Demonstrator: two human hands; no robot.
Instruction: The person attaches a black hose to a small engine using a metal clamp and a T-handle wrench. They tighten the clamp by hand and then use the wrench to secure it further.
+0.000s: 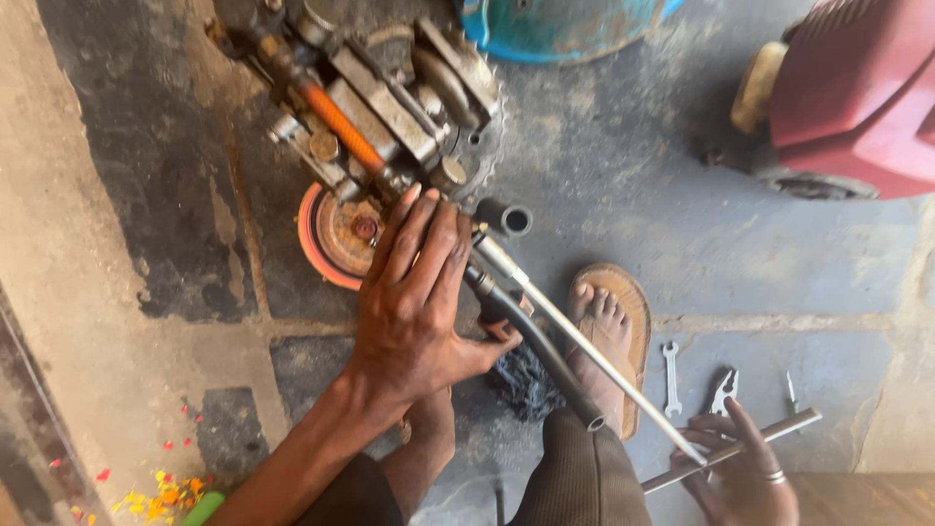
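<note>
Left hand (414,302) flat on the pump (390,107), fingers (429,229) spread and pressing its lower edge, not clamped. Black hose (531,346) runs from just under the palm down toward the knee. Right hand (740,477) low right, fingers curled around a thin metal rod (594,351) that slants up to the pump. Second rod (769,433) crosses that hand. Spanner (670,375) and pliers (724,390) lie beside the sandalled foot (609,331). Red engine cover (847,93) top right. Concrete floor (682,224), stained.

left hand (414,307) flat on engine block (390,107) | right hand (740,472) gripping metal rod (730,450) | spanner (671,375) possibly untouched
</note>
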